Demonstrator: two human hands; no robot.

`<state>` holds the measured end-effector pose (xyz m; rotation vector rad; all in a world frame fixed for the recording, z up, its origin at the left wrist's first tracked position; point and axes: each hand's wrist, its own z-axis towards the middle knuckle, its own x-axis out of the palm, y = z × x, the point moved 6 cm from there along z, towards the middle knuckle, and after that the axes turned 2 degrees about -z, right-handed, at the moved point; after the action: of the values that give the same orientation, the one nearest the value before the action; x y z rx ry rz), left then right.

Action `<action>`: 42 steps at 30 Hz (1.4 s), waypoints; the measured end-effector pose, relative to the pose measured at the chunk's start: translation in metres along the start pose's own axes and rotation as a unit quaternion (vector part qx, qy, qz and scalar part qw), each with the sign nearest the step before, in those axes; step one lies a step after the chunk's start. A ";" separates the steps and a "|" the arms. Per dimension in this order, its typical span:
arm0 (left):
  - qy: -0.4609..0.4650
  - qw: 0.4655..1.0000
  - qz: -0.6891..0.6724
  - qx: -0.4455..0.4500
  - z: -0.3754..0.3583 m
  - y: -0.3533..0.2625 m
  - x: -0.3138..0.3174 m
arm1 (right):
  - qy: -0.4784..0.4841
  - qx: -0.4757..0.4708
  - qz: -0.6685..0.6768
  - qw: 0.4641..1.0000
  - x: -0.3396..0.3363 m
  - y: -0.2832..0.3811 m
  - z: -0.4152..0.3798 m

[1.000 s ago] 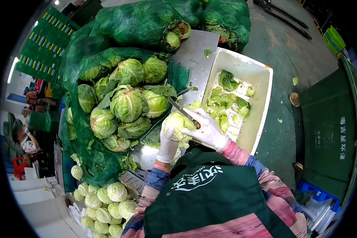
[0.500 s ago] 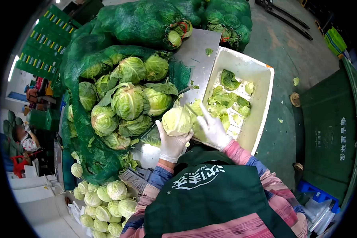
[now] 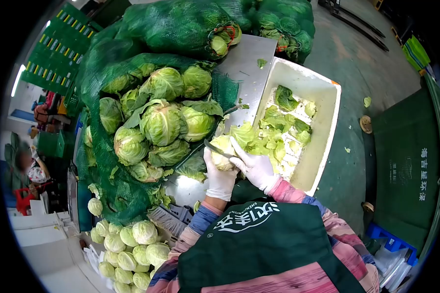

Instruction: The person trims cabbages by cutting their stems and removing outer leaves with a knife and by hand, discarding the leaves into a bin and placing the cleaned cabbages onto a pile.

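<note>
At frame centre, the gloved left hand (image 3: 220, 178) cupped a pale cabbage (image 3: 224, 142) while the right hand (image 3: 257, 169) gripped a knife (image 3: 214, 149) across it; trimming seemed underway; the next cut probably called for steady support.

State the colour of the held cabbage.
The held cabbage is pale yellow-green, best seen in the head view.

This place seems to be a vegetable packing room or a warehouse. Big green net sacks (image 3: 181, 29) full of cabbages (image 3: 161, 122) lie about a metal worktop (image 3: 249, 51), and many pale cabbages (image 3: 127, 262) are piled together at the lower left. Green plastic crates (image 3: 58, 51) stand in a high stack. On the greenish floor (image 3: 344, 97) there are the forks of a pallet truck (image 3: 364, 27) and a large green bin (image 3: 406, 129) with Chinese writing.
</note>
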<state>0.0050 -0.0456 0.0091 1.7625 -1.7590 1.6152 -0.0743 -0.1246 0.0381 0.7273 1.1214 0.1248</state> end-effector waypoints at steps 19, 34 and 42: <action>0.069 0.966 -0.215 -0.130 -0.021 -0.003 0.033 | -0.034 0.436 0.260 0.861 0.013 -0.148 -0.025; 0.077 0.967 -0.196 -0.145 -0.012 -0.012 -0.016 | 0.083 0.219 0.451 0.861 0.000 -0.027 0.023; 0.018 0.953 -0.302 -0.005 -0.060 -0.085 -0.090 | 0.118 0.262 0.419 0.862 0.067 -0.078 -0.010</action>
<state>0.0654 0.0776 0.0117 1.9822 -1.0438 1.3496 -0.0732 -0.1506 -0.0618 1.7064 1.0008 0.6808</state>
